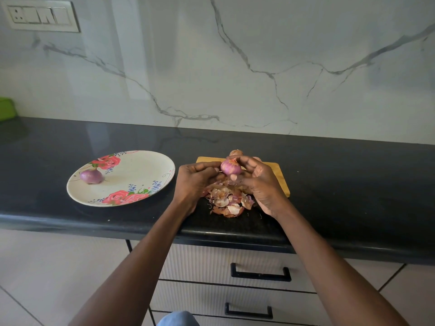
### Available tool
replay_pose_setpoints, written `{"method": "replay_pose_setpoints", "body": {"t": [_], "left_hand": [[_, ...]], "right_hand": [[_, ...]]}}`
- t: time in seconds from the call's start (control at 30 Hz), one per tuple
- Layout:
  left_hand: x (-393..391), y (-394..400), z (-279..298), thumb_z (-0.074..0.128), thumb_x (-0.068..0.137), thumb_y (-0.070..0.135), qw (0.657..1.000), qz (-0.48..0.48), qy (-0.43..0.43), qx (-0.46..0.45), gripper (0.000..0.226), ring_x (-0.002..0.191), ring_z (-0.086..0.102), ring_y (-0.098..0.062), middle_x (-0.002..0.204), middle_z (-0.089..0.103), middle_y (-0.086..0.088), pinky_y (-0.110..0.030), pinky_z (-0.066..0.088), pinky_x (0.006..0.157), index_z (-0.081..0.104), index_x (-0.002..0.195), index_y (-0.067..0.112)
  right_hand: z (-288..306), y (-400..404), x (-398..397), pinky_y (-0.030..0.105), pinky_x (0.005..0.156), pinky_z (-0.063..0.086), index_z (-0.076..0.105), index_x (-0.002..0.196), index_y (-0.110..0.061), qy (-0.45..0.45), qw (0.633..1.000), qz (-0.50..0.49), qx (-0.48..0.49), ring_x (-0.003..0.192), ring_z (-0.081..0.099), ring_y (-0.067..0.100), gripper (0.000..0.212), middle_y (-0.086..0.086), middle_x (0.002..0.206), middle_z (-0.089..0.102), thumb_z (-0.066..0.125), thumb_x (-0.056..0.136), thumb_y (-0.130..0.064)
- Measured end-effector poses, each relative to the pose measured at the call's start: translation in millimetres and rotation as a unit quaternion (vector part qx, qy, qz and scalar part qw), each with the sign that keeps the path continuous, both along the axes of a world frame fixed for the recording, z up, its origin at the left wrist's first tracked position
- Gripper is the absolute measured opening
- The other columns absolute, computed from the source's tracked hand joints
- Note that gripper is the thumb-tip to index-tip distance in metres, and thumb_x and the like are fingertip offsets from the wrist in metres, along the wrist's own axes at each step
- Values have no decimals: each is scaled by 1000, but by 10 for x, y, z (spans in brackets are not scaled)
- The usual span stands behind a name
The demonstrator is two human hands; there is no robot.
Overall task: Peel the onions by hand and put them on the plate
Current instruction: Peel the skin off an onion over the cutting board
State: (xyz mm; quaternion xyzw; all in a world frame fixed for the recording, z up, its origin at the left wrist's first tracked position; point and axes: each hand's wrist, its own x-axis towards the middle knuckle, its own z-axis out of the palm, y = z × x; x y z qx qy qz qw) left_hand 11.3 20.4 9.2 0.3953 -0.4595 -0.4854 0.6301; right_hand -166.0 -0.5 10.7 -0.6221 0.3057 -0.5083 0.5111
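My right hand (256, 182) gripped a partly peeled red onion (231, 167), fingers curled round it above the pile of onion skins (229, 201). My left hand (196, 182) sat at its nine o'clock, fingertips pinching at a loose skin. One peeled onion (91, 176) lay on the floral plate (141, 165) — toward nine o'clock. Another onion (236, 152) peeked out at twelve, on the wooden cutting board (280, 175).

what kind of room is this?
Most likely a home kitchen: a black stone countertop against a marble-look backsplash, drawers below, and a wooden cutting board with onion peels beside a floral plate.
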Motion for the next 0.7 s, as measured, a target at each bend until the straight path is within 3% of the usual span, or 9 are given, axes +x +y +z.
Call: {"method": "replay_pose_setpoints", "body": {"t": [0.1, 0.27, 0.43, 0.57, 0.7], "left_hand": [[2, 24, 29, 74, 83, 10, 999, -28, 24, 11, 10, 81, 74, -25, 93, 76, -20, -31, 62, 78, 78, 89, 3], [14, -1, 26, 64, 92, -3, 998, -9, 48, 37, 10, 69, 74, -23, 84, 74, -22, -29, 63, 68, 73, 88, -4], [-5, 15, 34, 68, 90, 2, 997, -62, 21, 33, 24, 90, 74, -30, 102, 75, -21, -37, 63, 81, 69, 114, 3], [-20, 28, 10, 76, 78, 16, 993, -114, -31, 17, 43, 100, 72, -32, 110, 74, -18, -40, 61, 87, 69, 118, 1], [-17, 24, 9, 64, 93, 25, 997, -79, -16, 7, 34, 70, 73, -23, 88, 75, -20, -30, 62, 70, 70, 108, -5]], "right_hand": [[-3, -2, 0, 42, 99, 56, 68, 122, -14, 15, 1000, -12, -5, 112, 69, 18, 49, -10, 107, 75, 73, 81, 12], [-12, 0, 5, 35, 97, 56, 68, 119, -18, 22, 1000, 10, 1, 114, 68, 19, 49, 2, 118, 74, 74, 80, 11], [-27, -11, 17, 33, 93, 57, 66, 116, -18, 65, 997, -41, -23, 111, 68, 12, 47, 2, 121, 69, 83, 76, 1], [-54, -18, 23, 33, 94, 56, 69, 111, -26, 135, 985, -92, -63, 111, 65, 10, 45, -4, 116, 70, 90, 72, -19], [-67, -30, 13, 43, 102, 53, 69, 121, -30, 131, 988, -49, -65, 116, 65, 14, 53, -4, 121, 71, 89, 74, -18]]}}
